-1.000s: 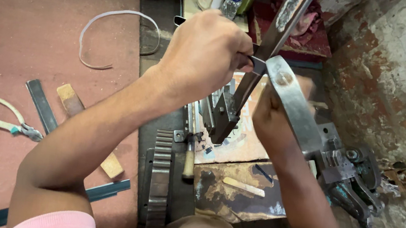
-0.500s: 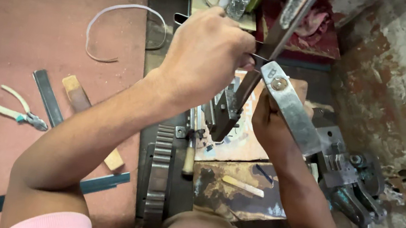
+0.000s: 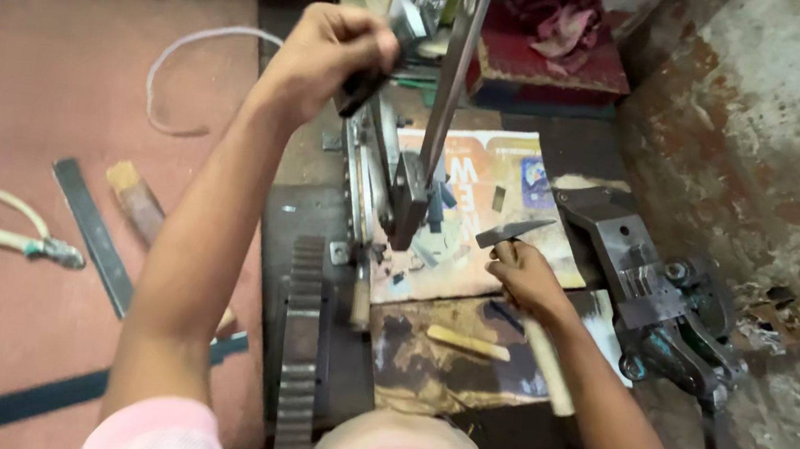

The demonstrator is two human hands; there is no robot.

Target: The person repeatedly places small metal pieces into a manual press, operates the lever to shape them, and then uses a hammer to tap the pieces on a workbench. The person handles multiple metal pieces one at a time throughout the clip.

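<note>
While our left hand (image 3: 334,49) gripped the raised lever handle (image 3: 367,87), right fingers (image 3: 514,266) pinched the small dark strip (image 3: 510,231) beside the blade (image 3: 412,206); we judged a dropped lever could nip them.

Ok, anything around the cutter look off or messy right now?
Mostly loose clutter. Small dark offcuts lie scattered on the printed sheet under the blade. The pliers and a flat metal strip lie loose on the floor. The left hand grips the lever handle; the right hand holds a small dark piece.
</note>
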